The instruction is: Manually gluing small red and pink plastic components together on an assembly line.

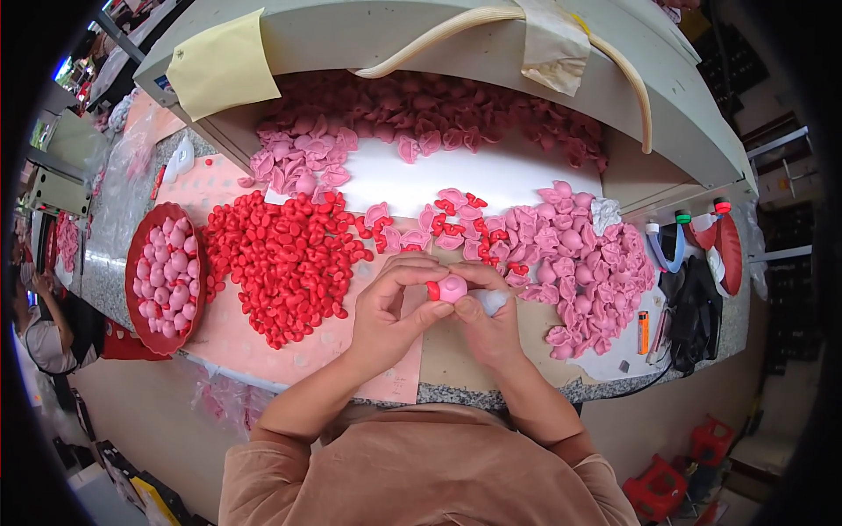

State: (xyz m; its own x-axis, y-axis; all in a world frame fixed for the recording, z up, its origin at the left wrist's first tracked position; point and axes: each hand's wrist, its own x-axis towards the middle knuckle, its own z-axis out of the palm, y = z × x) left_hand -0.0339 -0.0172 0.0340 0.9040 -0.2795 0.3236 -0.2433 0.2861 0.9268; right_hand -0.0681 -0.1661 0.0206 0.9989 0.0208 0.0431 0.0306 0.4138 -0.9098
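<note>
Above the near part of the table, my two hands meet around a small round pink piece (453, 287). A red bit (433, 290) sticks out from its left side, against the fingers of my left hand (387, 309). That hand is closed, thumb and fingers pinching the pink piece. From the other side my right hand (494, 331) also grips it, thumb tip pressed close to its lower edge. A small pale, translucent thing (493, 302) shows at the right fingers; its kind I cannot make out. Just beyond my hands lie pink cupped pieces (412, 238) and small red pieces (482, 230).
A large heap of red pieces (289, 263) lies left, beside a red scalloped bowl (133, 289) of pink balls (167, 272). More pink pieces (583, 263) spread at right, near an orange lighter (643, 331) and bottles. A grey hood (395, 35) overhangs the back.
</note>
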